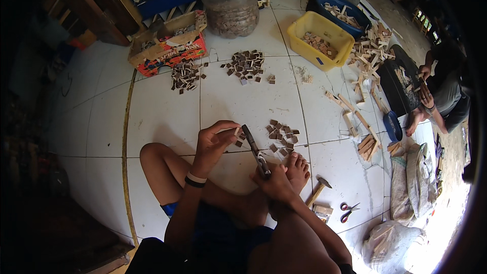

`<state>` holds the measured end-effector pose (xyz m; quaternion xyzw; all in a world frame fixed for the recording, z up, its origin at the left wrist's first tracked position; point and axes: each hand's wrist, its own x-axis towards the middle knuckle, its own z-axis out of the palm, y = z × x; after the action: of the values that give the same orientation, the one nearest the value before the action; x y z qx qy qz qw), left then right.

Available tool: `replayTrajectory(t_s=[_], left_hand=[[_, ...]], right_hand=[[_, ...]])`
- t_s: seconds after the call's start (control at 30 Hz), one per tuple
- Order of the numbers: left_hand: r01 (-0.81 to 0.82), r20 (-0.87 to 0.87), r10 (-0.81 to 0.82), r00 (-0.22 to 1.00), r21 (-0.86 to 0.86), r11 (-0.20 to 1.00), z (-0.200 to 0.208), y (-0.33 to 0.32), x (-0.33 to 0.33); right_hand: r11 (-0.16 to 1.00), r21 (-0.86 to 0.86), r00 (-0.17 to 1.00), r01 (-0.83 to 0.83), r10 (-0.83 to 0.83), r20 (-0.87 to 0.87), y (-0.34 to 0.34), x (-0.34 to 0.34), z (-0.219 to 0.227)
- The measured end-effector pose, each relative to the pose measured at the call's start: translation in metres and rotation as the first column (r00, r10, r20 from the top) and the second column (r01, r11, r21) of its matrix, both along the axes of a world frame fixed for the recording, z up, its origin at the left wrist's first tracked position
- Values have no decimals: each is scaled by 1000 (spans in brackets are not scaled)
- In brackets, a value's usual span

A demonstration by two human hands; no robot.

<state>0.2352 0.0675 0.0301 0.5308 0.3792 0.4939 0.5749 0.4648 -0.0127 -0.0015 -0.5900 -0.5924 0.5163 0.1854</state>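
Apparently the work was part-way thru, w/ one pc in hand and plenty lying loose. A small pale wooden piece [237, 131] was up off the tiled floor [167, 101], just beside the far end of a dark stapler-like tool [252, 144]; whether the two touched, the view couldn't settle. Nearest the person, a small brown pile [283, 134] of squarish pcs lay by the bare foot [298, 168], prob. stock or output of the same job. Farther off sat two bigger heaps, a left heap [186, 75] beside the printed cardboard box [177, 53] and a middle heap [244, 65]; which were done and which were left, one couldn't tell. More bits filled the yellow tub [315, 57], so by the look of it a fair amt. remained, tho the total couldn't be judged. As for the hands, the left hand [210, 142] was nearly closed at the tips, thumb and fingers pinching the piece, w/ the palm not pressed on anything visible. The right hand [274, 182] was curled round the near end of the tool, approx. a full grip, its finger detail partly hidden. The hammer [319, 191] and scissors [348, 212] lay untouched on the floor, to the right.
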Motion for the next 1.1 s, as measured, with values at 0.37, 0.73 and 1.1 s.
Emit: replayTrajectory(t_s=[0.37,0.73,1.1], left_hand=[[-68,5,70,998,-181,981,-21,12,4],[9,92,29,995,-388,922,-62,24,61],[-106,-16,107,994,-343,933,-69,20,93]], right_hand=[[882,77,884,465,-467,7,-11,56,-28],[633,-240,623,736,-772,-123,-99,146,-41],[791,333,772,513,-595,224,-77,57,-116]])
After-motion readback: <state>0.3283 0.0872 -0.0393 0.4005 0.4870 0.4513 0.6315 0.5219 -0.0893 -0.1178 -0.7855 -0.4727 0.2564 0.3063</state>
